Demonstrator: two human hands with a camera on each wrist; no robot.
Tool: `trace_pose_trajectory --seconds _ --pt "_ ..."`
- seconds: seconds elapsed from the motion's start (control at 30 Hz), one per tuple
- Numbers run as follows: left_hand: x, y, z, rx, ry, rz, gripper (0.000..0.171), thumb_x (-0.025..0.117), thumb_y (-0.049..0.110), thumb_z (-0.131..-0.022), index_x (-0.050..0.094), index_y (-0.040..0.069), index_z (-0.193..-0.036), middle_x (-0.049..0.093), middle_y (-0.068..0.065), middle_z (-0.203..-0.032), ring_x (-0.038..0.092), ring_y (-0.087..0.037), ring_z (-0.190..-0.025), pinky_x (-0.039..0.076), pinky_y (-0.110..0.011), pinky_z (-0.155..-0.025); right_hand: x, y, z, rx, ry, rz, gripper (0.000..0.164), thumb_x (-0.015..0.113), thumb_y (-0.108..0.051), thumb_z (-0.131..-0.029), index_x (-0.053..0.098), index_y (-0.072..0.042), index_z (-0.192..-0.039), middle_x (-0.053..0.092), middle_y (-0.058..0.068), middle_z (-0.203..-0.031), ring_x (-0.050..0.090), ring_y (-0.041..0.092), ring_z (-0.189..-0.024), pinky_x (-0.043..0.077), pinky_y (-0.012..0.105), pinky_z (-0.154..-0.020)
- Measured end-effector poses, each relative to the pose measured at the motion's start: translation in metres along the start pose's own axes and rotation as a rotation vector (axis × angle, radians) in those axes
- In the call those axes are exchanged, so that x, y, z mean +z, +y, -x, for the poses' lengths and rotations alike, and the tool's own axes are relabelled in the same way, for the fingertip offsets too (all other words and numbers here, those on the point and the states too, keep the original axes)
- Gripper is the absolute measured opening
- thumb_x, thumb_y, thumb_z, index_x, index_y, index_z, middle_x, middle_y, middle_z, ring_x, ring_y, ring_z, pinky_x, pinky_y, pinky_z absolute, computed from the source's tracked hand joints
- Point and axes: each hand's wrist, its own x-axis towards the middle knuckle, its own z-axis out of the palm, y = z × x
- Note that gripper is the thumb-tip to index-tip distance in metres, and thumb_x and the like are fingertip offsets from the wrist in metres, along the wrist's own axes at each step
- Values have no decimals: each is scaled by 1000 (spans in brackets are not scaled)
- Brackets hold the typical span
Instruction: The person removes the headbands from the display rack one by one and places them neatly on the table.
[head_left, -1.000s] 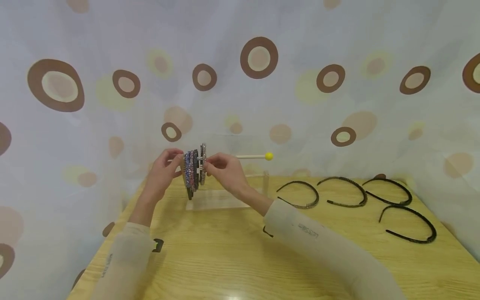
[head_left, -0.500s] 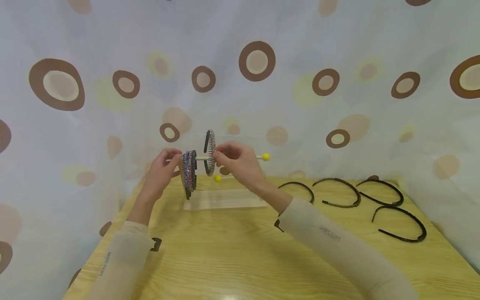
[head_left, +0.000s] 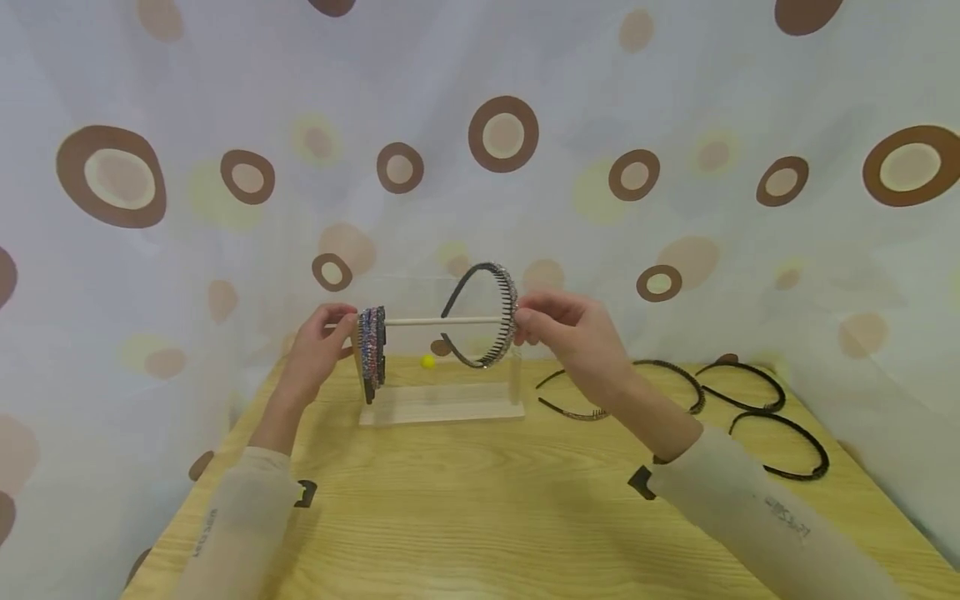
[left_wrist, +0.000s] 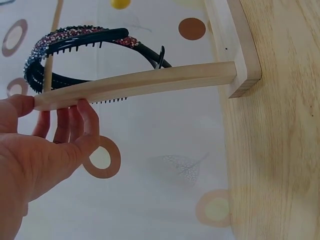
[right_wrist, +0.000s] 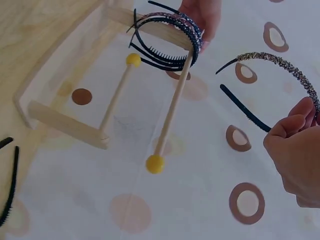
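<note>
My right hand (head_left: 581, 342) pinches a black toothed headband (head_left: 507, 292) covered in silver glitter. In the right wrist view, this headband (right_wrist: 280, 62) is apart from the yellow-tipped rod (right_wrist: 172, 110) of a wooden stand. My left hand (head_left: 317, 354) grips the top of the stand's left upright (left_wrist: 175, 77) between thumb and fingers. Several glittery headbands (head_left: 372, 354), blue, pink and dark, hang bunched on the rod close beside that upright. Below them is the stand's flat base (head_left: 442, 406), on the table.
Several dark headbands lie on the table (head_left: 420, 517) to the right, one of them (head_left: 821, 450) nearest the front and another (head_left: 742, 383) farther back. A second, lower rod (right_wrist: 115, 95) with a yellow ball sticks out from the stand. A patterned curtain (head_left: 525, 50) hangs behind.
My right hand has drawn the silver headband rightward along the rod and off its end, turning it to show its open loop. The left hand has kept its grip on the upright.
</note>
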Motion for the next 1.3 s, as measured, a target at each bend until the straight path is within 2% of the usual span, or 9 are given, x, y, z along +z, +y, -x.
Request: trace_pose_trajectory --seconds 0.17,0.4,0.53,0.7,0.83,0.97,1.1,1.2,1.3 --pt "-1 -1 0 -3 -10 2 47 52 30 -109 46 -5 -140 49 -21 -136 51 -34 -123 55 -42 -97 -47 15 31 192 63 -237 11 66 -8 -101 70 1 -106 65 11 -99 64 22 -87 57 32 -87" --pt "-1 -3 0 -1 -8 -5 47 52 31 -109 47 -5 -140 49 -21 -136 51 -33 -123 54 -45 -98 -112 64 87 366 111 -492 21 48 -8 -109 66 -4 -99 61 8 -93 59 17 -84 53 27 -76" --pt "0 -4 0 0 -12 -5 47 52 32 -108 48 -3 -140 49 -21 -135 51 -32 -121 54 -45 -98 -140 92 118 488 173 -598 15 45 -10 -111 58 -4 -105 58 8 -98 54 17 -85 47 26 -72" --pt "-3 -4 1 6 -19 -4 48 53 33 -108 48 -2 -141 49 -20 -136 51 -29 -119 54 -47 -98 -158 111 147 579 225 -579 14 43 -11 -111 55 -4 -108 57 8 -102 55 16 -88 48 25 -76" --pt "-4 -5 0 5 -10 0 49 52 33 -108 47 -2 -142 48 -19 -136 51 -27 -119 53 -47 -99 -171 115 157 643 255 -559 21 43 -10 -111 61 -2 -104 60 8 -104 59 15 -92 52 24 -84" --pt "-5 -7 -2 1 -6 10 47 51 30 -109 46 -3 -142 48 -19 -137 51 -26 -119 52 -49 -101 -187 116 163 754 254 -520 27 41 -10 -111 65 -2 -102 65 9 -101 63 15 -90 55 23 -82" --pt "-3 -8 -3 -3 -11 4 47 50 28 -109 45 -4 -143 47 -20 -137 51 -25 -119 50 -50 -102 -203 114 171 824 289 -408 29 39 -14 -111 64 -1 -102 64 11 -98 64 16 -84 54 20 -71" --pt "-1 -7 -1 -3 -10 2 47 51 30 -109 45 -3 -143 47 -19 -136 51 -24 -118 51 -49 -101 -212 108 176 833 340 -226 25 48 -17 -108 63 1 -104 64 12 -96 64 16 -79 55 22 -66" --pt "1 -4 1 6 -9 5 49 52 33 -109 47 -2 -142 48 -18 -133 52 -24 -116 52 -49 -101 -223 103 180 833 356 -52 24 56 -19 -106 64 4 -107 66 10 -91 61 13 -72 54 24 -61"
